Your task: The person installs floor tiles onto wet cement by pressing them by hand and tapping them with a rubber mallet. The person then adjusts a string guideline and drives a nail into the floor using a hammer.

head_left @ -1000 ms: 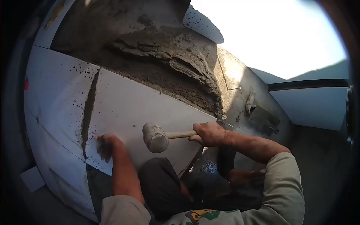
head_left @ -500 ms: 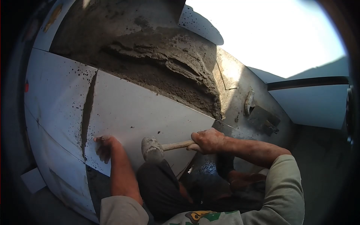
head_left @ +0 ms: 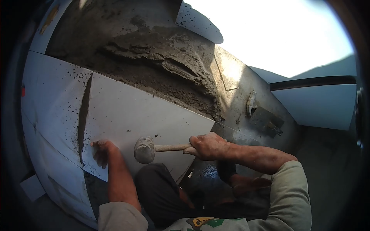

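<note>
My right hand [head_left: 208, 146] is closed round the wooden handle of a mallet [head_left: 145, 149]. The mallet's pale, worn head is over a large white floor tile [head_left: 135, 104], close to my knee; whether it touches the tile I cannot tell. My left hand [head_left: 101, 153] rests at the tile's left side with its fingers apart, holding nothing. A dark gap [head_left: 84, 111] runs between this tile and the speckled white tile [head_left: 54, 88] to its left.
Wet, ridged mortar [head_left: 165, 73] lies along the tile's far edge. A trowel [head_left: 266, 121] is on the floor to the right. White panels [head_left: 316, 106] stand beyond it. Another white slab [head_left: 198, 23] is at the back, beside bright sunlight. A small white piece [head_left: 32, 188] lies lower left.
The whole view has shifted slightly. The mallet head has moved a little left and turned, with my right hand still round the handle. My left hand stays on the tile.
</note>
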{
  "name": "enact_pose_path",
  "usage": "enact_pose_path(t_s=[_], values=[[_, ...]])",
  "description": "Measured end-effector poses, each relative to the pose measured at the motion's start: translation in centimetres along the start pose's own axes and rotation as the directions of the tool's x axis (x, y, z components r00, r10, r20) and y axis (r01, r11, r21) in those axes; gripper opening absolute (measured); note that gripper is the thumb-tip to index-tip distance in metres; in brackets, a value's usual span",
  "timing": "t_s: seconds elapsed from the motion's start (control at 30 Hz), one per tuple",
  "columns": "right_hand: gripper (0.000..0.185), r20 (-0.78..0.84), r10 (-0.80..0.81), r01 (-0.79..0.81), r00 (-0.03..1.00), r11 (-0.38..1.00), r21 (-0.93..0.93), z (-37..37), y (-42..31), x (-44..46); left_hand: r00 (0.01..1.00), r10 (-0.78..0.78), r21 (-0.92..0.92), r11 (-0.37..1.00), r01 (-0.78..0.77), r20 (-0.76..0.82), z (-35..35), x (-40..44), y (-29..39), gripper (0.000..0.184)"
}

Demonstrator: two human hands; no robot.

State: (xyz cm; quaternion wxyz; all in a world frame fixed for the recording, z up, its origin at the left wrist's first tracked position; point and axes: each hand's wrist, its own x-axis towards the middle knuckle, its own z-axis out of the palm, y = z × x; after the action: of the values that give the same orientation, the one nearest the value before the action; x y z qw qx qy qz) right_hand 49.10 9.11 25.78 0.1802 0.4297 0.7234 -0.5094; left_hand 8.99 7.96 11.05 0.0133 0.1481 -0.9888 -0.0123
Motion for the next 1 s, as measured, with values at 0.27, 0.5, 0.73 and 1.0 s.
enact_pose_path(t_s=[0.27,0.5,0.73,1.0], values=[[0.052,-0.197,-0.413,0.439,0.889,0.891,0.115,-0.2,-3.5,-1.4,0.929,0.092,0.752,0.618,0.229,-0.358,12.0,5.9,-3.7,0.092],[0.052,-0.075,-0.009,0.015,0.997,0.996,0.09,-1.0,-0.4,2.1,0.99,0.03,0.101,0.995,-0.016,-0.141,2.9,1.7,-0.6,0.091],[0.05,-0.188,-0.301,0.333,0.935,0.928,0.17,0.1,-4.6,0.4,0.941,0.235,0.324,0.934,-0.15,-0.243,4.5,2.5,0.3,0.086],[0.046,-0.251,-0.101,0.132,0.963,0.985,0.11,0.6,-0.4,5.2,0.782,0.381,0.596,0.803,-0.016,-0.492,3.5,2.8,0.2,0.079]])
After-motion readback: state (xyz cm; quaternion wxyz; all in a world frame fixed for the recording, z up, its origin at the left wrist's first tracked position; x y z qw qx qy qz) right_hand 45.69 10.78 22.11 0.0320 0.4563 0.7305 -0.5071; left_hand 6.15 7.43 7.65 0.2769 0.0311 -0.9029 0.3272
